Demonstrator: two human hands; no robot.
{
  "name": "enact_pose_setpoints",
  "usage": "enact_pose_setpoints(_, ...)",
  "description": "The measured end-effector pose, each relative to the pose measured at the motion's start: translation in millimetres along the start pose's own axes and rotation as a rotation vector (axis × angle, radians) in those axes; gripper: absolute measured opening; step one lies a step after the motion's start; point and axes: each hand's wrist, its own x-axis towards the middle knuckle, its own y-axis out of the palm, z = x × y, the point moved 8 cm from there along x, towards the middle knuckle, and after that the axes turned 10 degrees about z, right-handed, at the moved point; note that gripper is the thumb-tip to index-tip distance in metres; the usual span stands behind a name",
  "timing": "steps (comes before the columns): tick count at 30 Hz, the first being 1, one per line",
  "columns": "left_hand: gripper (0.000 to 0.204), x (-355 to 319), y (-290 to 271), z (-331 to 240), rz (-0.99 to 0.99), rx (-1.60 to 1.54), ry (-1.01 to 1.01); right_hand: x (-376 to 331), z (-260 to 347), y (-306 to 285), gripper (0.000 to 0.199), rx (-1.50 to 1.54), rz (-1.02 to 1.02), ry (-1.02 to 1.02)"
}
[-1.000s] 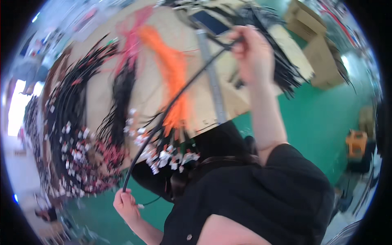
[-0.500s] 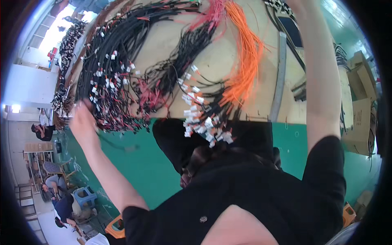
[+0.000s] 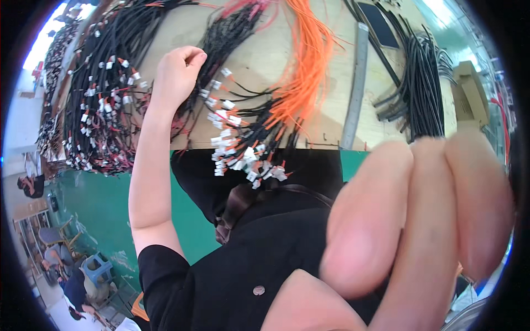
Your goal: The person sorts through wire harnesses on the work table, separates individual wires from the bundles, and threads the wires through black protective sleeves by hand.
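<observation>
My left hand (image 3: pixel 179 77) is over the table with its fingers curled and the thumb against the forefinger. It is beside a bundle of thin black wires (image 3: pixel 232 33) with pink ends; whatever is between its fingertips, if anything, is too small to make out. Large and blurred, my right hand (image 3: pixel 419 215) fills the lower right, close to the camera. Its fingers are bent, and what lies inside them is hidden. Between the hands, orange wires (image 3: pixel 309 71) run down to black leads with white connectors (image 3: pixel 226 135) hanging over the table's near edge.
Black cables with white connectors (image 3: pixel 105 105) pile up on the left. A grey metal strip (image 3: pixel 356 83), a dark phone (image 3: pixel 378 25) and black tubes (image 3: pixel 422 83) lie on the right of the table (image 3: pixel 326 129). A cardboard box (image 3: pixel 469 94) stands beyond. People sit at far left.
My left hand has moved right and up, from the left cable pile to the thin black wires. My right hand has come back from the table's far right toward the camera. The view has shifted slightly.
</observation>
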Motion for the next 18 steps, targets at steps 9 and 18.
enact_pose_setpoints(9, 0.01, -12, 31, -41, 0.02, 0.059, 0.19, -57, 26, 2, 0.044, -0.033, 0.064, -0.052)
enact_pose_setpoints(18, 0.011, -10, 26, -20, -0.084, 0.153, 0.124, -40, 29, 26, 0.051, -0.065, 0.176, -0.134)
